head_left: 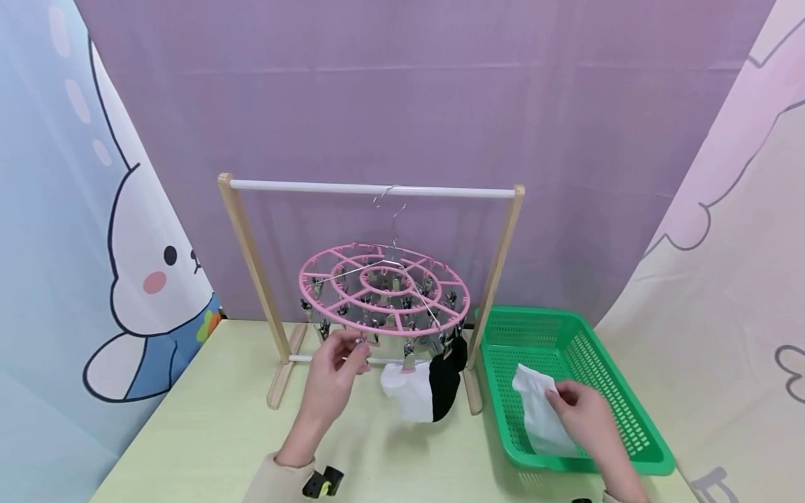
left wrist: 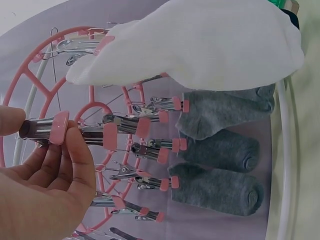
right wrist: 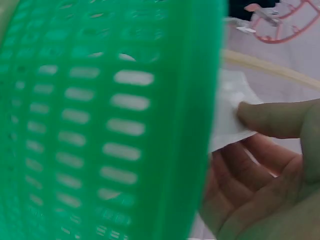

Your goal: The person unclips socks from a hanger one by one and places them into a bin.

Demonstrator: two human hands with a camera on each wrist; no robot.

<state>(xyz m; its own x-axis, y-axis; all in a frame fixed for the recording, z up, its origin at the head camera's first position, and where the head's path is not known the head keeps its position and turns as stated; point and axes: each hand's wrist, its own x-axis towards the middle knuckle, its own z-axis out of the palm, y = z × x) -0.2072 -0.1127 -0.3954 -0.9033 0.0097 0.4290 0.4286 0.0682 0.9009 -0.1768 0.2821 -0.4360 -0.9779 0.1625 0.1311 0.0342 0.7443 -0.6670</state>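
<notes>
A round pink clip hanger (head_left: 377, 330) hangs from the rack. At its front edge my left hand (head_left: 333, 370) pinches a metal clip (left wrist: 42, 131) with pink tips between thumb and fingers; nothing is between those tips. Right of that hand, a white sock (head_left: 409, 395) and a black sock (head_left: 446, 384) hang from the hanger. Several grey socks (left wrist: 217, 192) hang from other clips in the left wrist view. My right hand (head_left: 585, 412) pinches another white sock (head_left: 542, 416) by its edge, above the green basket (head_left: 531, 318). In the right wrist view the basket hides part of that sock.
The rack has a white top bar (head_left: 302, 186) and wooden legs (head_left: 254, 258), standing on a pale table (head_left: 189, 412). The basket stands close beside the rack's right leg. Behind the table hangs a purple curtain (head_left: 377, 105), with printed cloths on both sides.
</notes>
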